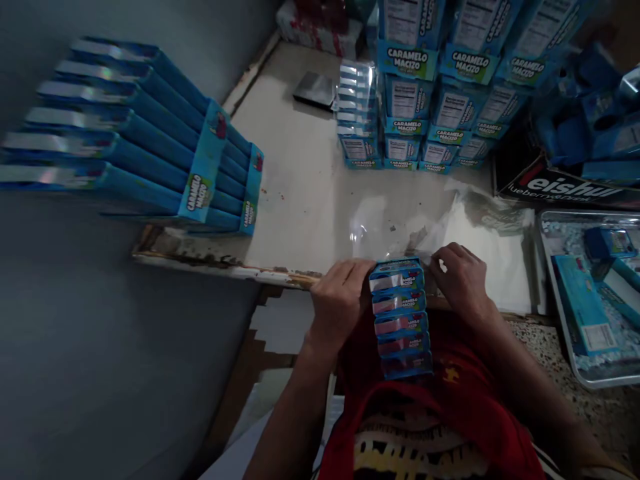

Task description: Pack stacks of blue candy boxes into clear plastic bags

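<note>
A plain grey wall point(100, 320) flanks a worn white-painted wooden table point(300, 173) with chipped edges. Stacked blue printed cardboard boxes point(407, 100) stand at its far side; a row of long blue cardboard boxes point(165, 127) occupies the left edge. A shallow silver metal tray point(567, 347) lies at right. At the near edge, between the hands, is a blue windowed cardboard pack point(400, 323). The left hand point(340, 300) is closed on its upper left corner. The right hand point(463, 277), beside the opposite corner, pinches thin clear plastic film point(427, 255), fingers narrowly set.
</note>
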A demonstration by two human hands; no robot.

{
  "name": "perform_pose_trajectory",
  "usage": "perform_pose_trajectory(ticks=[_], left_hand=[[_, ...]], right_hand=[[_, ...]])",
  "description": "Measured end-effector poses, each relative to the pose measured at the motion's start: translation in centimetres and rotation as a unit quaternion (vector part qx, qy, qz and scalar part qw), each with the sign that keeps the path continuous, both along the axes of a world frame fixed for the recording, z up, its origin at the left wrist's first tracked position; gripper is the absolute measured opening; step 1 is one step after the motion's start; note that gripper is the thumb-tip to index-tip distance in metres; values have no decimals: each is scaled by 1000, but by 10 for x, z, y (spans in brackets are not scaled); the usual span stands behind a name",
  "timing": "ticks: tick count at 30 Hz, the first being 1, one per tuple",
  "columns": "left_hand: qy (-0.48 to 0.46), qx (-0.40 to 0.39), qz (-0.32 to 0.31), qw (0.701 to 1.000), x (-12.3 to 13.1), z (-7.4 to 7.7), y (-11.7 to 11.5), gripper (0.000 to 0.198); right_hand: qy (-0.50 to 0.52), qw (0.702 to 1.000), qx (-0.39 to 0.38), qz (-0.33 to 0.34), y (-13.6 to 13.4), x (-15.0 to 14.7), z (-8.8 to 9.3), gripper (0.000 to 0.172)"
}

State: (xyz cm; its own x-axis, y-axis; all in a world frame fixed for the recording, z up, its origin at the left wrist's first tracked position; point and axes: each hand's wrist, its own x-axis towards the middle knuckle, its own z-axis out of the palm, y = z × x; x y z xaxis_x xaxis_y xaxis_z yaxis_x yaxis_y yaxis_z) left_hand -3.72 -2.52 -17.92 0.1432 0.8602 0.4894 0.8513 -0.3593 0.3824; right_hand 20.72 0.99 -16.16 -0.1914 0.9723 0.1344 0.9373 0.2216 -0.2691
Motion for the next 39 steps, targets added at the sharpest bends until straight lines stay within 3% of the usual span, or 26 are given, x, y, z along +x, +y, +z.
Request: perform_pose_trajectory(ticks=[4, 9, 11, 14, 19, 24, 34, 39], left_hand=[[6, -24, -27, 999, -9, -2, 1, 18], [52, -1, -5, 999, -14, 26, 5, 10], [42, 14, 6, 999, -9, 39, 2, 8], [15, 19, 52, 998, 4, 49, -9, 9], [-43, 50, 147, 987, 28, 33, -25, 10], [-99, 94, 177, 975, 37, 13, -30, 10], [-178, 171, 179, 952, 40, -11, -25, 11], [-126, 198, 109, 966, 30, -16, -28, 21]], right_hand=[[8, 996, -87, 30, 1, -8, -4, 16], [121, 987, -106, 14, 4, -10, 7, 13], [175, 980, -96, 16, 0, -10, 16, 12], [232, 973, -13, 11, -12, -12, 26, 14], [227, 964, 141, 13, -25, -20, 23, 18], [144, 953, 246, 104, -32, -16, 14, 13], [135, 947, 252, 150, -31, -9, 8, 16], [106, 934, 272, 206, -30, 8, 15, 12]])
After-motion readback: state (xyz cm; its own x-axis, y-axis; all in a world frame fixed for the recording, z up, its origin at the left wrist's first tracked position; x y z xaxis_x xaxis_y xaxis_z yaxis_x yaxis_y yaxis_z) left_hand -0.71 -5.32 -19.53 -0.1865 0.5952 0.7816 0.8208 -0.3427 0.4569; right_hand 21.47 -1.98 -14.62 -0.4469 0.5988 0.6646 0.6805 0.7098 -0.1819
